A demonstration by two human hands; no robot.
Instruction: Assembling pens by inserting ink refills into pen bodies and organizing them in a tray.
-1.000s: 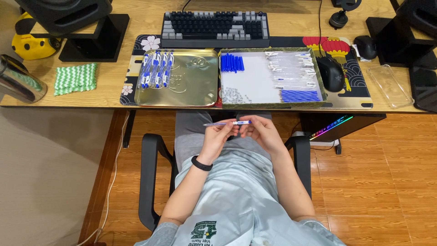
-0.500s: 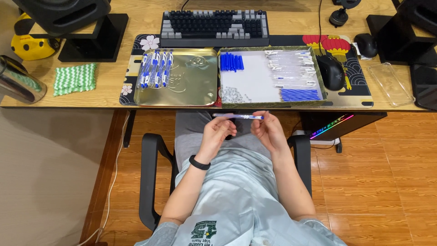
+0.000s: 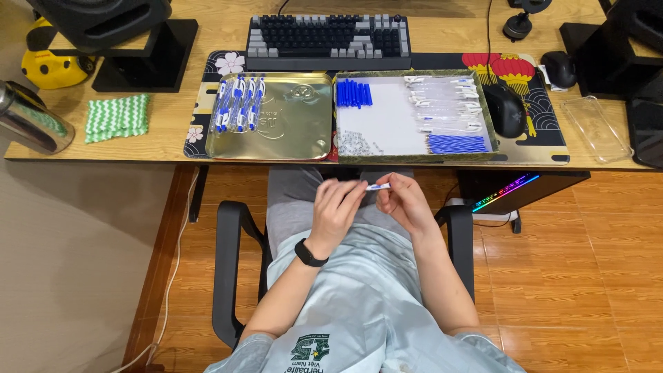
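The pen (image 3: 376,186) is slim, white-bodied with a blue band, held level above the lap, in front of the tabletop (image 3: 166,131) edge. The left hand (image 3: 336,211) grips one end with curled fingers; the right hand (image 3: 404,204) pinches the other. On the gold tray (image 3: 290,128) lie what look like four finished pens (image 3: 238,103), though they overlap. The white tray (image 3: 387,124) holds blue caps (image 3: 353,93), clear barrels (image 3: 449,103), blue refills (image 3: 457,144) and small springs (image 3: 359,144).

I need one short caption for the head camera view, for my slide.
Both hands, left hand and right hand, hold a pen above the lap, before the gold tray of assembled pens.
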